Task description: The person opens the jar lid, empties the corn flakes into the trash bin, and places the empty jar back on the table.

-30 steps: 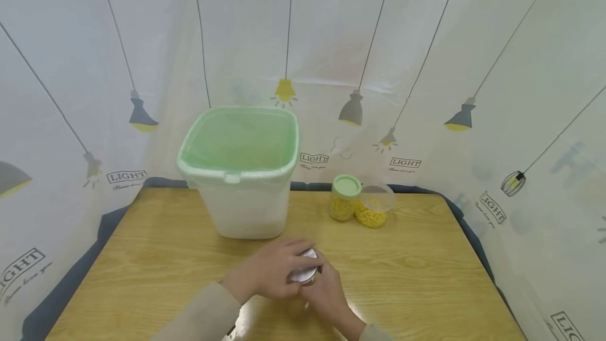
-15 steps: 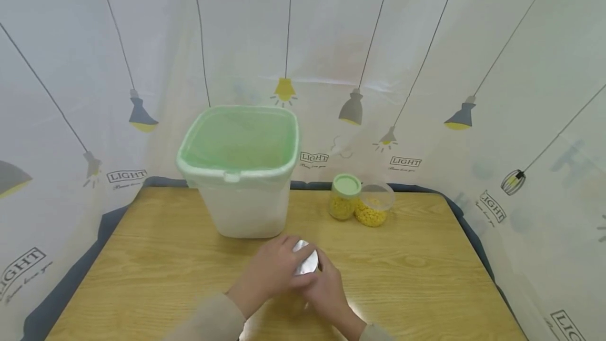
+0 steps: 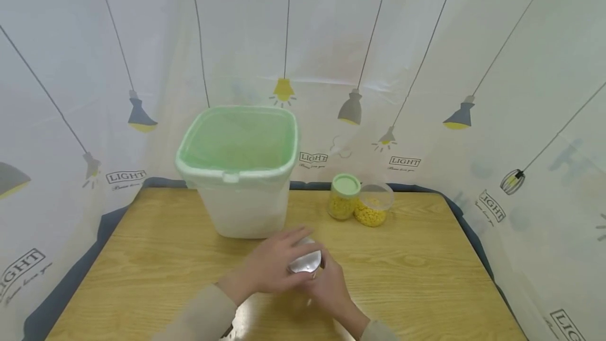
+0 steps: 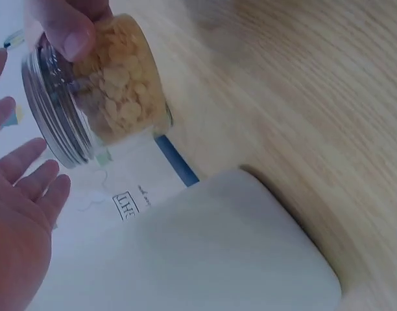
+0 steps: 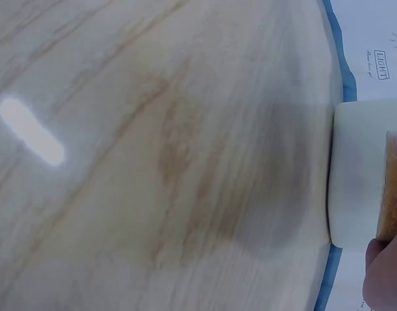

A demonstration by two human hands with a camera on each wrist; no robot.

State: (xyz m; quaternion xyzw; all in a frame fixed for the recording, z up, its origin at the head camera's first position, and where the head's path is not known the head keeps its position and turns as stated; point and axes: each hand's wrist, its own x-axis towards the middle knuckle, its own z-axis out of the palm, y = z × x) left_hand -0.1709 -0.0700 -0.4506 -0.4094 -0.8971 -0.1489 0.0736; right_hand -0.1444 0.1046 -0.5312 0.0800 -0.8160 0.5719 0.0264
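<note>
A clear jar (image 4: 124, 84) of yellowish flakes, with a silver metal lid (image 3: 306, 262), is held above the table before the white bin. My right hand (image 3: 329, 288) grips the jar's body from the right; its thumb shows against the glass in the left wrist view. Around the lid my left hand (image 3: 267, 264) has its fingers spread. In the left wrist view those fingers (image 4: 20, 159) are loosely straight, with a small gap beside the lid's edge. Only a strip of the jar and part of the right hand appear in the right wrist view.
A white bin (image 3: 246, 207) with a pale green rim stands at the back left. Farther right are a green-lidded jar (image 3: 344, 199) of yellow pieces and a clear-lidded container (image 3: 371, 209) of yellow bits. The wooden table (image 3: 416, 262) ends at a printed curtain (image 3: 416, 41).
My left hand closed on the lid and turned half a second ago; now it has swung back with its fingers spread. The right hand keeps its grip on the jar.
</note>
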